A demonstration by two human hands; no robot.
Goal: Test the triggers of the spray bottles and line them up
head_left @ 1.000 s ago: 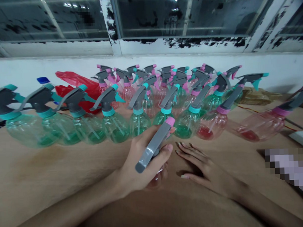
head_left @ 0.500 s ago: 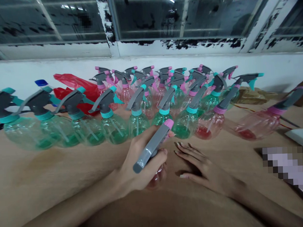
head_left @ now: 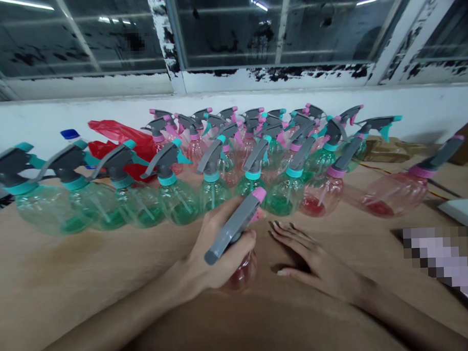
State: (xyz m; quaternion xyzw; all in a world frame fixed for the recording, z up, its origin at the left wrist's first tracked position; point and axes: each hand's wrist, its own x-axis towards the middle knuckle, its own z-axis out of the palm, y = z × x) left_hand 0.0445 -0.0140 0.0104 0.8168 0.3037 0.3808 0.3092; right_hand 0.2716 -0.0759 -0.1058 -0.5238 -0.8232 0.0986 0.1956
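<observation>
Lining the brown table (head_left: 53,289) are spray bottles (head_left: 179,203) — dark windows (head_left: 229,40) above.

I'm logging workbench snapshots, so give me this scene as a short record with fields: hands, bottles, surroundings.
left hand: left hand around pink bottle, below its grey spray head
right hand: right hand lowered to table, fingers spread, holding nothing
front row: seven green bottles at left and centre, two pink ones at right
behind: more spray bottles, pink and green mixed
back left: red bag, blue cap
background: wall below windows
</observation>
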